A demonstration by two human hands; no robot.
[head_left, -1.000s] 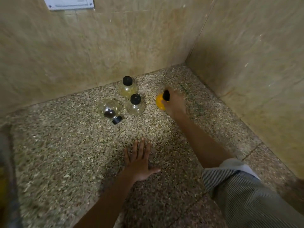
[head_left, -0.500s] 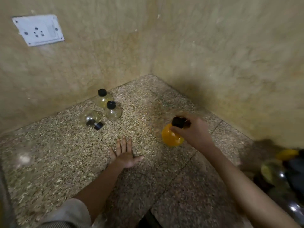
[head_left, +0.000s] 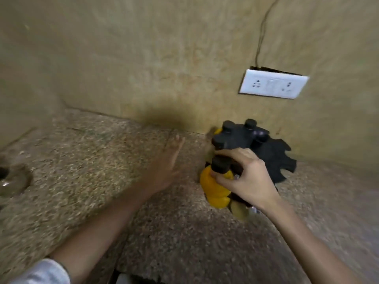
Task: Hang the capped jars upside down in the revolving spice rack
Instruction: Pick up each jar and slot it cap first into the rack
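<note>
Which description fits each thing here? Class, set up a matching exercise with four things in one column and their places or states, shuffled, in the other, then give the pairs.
Things:
1. yellow-filled jar with black cap
2. black notched revolving rack
3. white wall socket plate
4. left hand

States:
A. flat and open above the speckled stone counter
B. fixed on the wall
C. held by the cap in the right hand
D. standing against the wall on the counter

Pairs: 1-C, 2-D, 3-B, 4-A
</note>
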